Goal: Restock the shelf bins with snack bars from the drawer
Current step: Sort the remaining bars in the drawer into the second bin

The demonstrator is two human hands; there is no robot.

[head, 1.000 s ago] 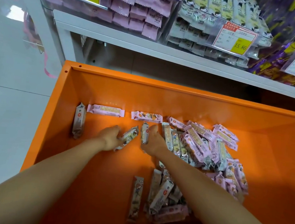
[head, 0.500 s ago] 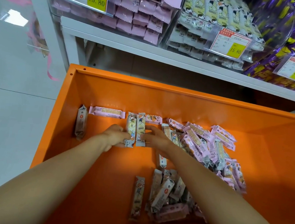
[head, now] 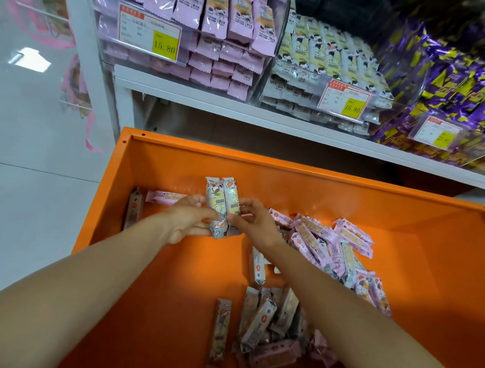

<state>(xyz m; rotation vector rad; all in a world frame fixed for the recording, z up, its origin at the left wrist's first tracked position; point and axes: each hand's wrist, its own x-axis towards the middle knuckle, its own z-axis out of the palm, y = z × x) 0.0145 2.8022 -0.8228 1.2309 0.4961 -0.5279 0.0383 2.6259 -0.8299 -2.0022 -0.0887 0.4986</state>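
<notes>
While your bare forearms reach in from six o'clock, your left hand (head: 188, 220) and right hand (head: 253, 221) meet over the middle of the open orange metal drawer (head: 177, 161). Together they hold two pale, cartoon-printed snack bars (head: 222, 202). Your left hand's fingers curl round the left bar and your right hand pinches the right one. The wrappers stand upright, side by side and touching, with their tops rising against the drawer's back wall. At three o'clock from your hands lies a loose heap of pink-wrapped bars (head: 334, 242). Toward five o'clock, a second pile of grey-and-pink bars (head: 267, 323) lies partly under your right forearm, with one brown-toned bar (head: 219, 332) alone just beside it. At nine o'clock a dark bar (head: 133, 212) leans against the drawer's left wall, and a flat pink bar (head: 164, 197) lies along the back wall, partly hidden by your left hand. Above the drawer, at twelve o'clock, a white shelf (head: 243, 108) carries clear plastic bins: a bin of pink packets (head: 192, 27) at eleven o'clock, a bin of pale yellow packets (head: 325, 60) at one o'clock, and blurred purple-and-yellow packets (head: 457, 87) at two o'clock. A yellow price tag (head: 164, 45) reads 15.80.
</notes>
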